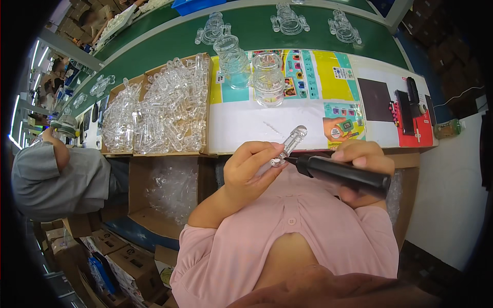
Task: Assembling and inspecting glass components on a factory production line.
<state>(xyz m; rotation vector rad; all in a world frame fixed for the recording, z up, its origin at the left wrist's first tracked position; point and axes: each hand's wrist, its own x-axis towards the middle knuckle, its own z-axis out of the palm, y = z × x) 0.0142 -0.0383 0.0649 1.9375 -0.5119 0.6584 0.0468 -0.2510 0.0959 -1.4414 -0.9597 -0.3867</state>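
Note:
My left hand (251,169) is closed around a small clear plastic piece (294,138), a tube with a rounded end, tilted up and to the right. In my right hand (365,160) is a black electric screwdriver (344,174), held nearly level. Its narrow tip points left and meets the lower end of the clear piece, close to my left fingers. Whether a screw sits at the tip is too small to tell. Beyond my hands, a stack of clear round cups (233,61) and another clear jar-like part (268,79) stand on the table.
An open carton (209,102) full of clear plastic parts stands at the left. Several clear assemblies (290,20) sit on the green bench behind. A black phone (404,113) lies at the right. Below the table edge is another carton (134,190). A person in grey (61,179) sits at far left.

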